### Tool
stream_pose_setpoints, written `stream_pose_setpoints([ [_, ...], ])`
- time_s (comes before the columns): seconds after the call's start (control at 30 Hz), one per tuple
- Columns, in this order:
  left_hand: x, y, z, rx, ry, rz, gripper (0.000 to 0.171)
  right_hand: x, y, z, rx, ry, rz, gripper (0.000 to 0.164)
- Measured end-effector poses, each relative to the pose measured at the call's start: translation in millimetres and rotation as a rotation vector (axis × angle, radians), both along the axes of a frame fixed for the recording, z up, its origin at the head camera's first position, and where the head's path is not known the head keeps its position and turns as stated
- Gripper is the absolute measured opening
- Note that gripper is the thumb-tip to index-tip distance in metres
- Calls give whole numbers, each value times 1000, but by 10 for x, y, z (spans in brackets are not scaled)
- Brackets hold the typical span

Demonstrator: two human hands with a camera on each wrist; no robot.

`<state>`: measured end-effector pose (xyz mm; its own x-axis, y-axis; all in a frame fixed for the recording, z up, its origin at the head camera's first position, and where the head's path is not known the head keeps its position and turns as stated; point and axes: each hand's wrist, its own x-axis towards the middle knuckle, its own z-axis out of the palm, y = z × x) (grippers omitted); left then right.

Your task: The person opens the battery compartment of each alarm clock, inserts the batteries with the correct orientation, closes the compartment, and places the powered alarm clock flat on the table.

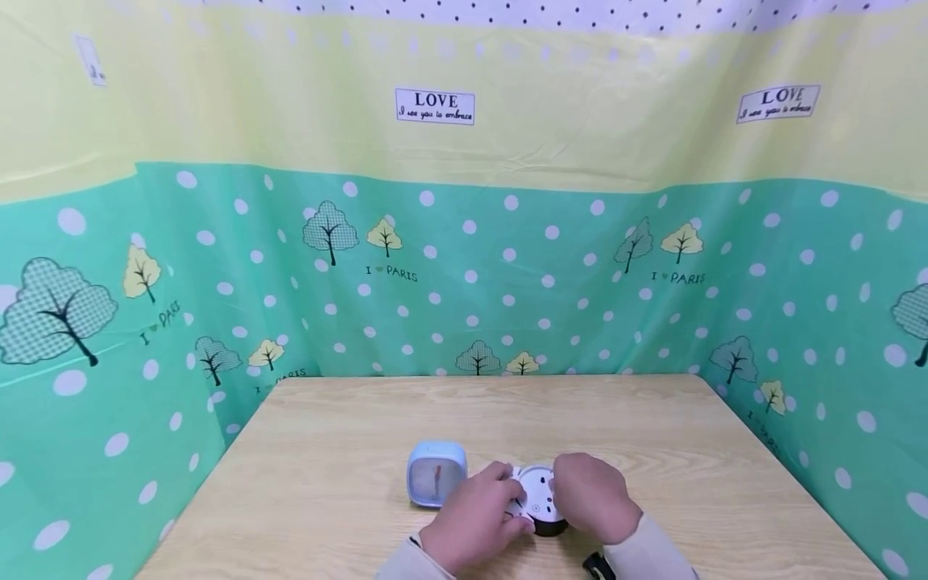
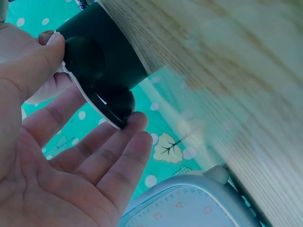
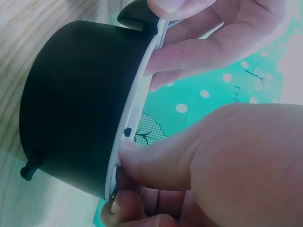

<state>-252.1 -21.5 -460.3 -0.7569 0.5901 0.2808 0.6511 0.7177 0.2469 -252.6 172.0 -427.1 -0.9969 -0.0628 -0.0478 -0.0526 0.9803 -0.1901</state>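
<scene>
With fingers of the left hand [image 1: 473, 517] spread, pinching the rim of a round black case [image 1: 548, 528] under thumb and forefinger. With fingers of the right hand [image 1: 596, 498], pinching at the edge of the white plate [image 1: 534, 490] on top of the case; inside of it hidden. Upright left of the case, a blue clock [image 1: 437, 449]. Under the case, a wood-grain counter [image 1: 326, 451]; behind it, a dotted green-and-yellow curtain [image 1: 507, 290] with printed trees.

"LOVE" and "PARIS" on the curtain [image 1: 507, 157]; 3, 4, 5 on the pale-blue clock [image 2: 187, 215]
</scene>
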Motion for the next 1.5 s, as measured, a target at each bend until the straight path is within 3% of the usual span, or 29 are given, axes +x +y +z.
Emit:
stream_pose_setpoints([
  [0.3, 11, -7, 32, -4, 34, -1, 32, 10, 23, 27, -26, 12, 26, 22],
  [0.77, 17, -2, 6, -14, -17, 8, 31, 20, 27, 21, -19, 55, 49, 23],
  [1.03, 11, -7, 4, -11, 30, 2, 32, 8, 37, 44, -23, 101, 50, 24],
  [1.5, 18, -1, 10, -19, 4, 12, 31, 21, 78, 122, -71, 114, 63, 24],
])
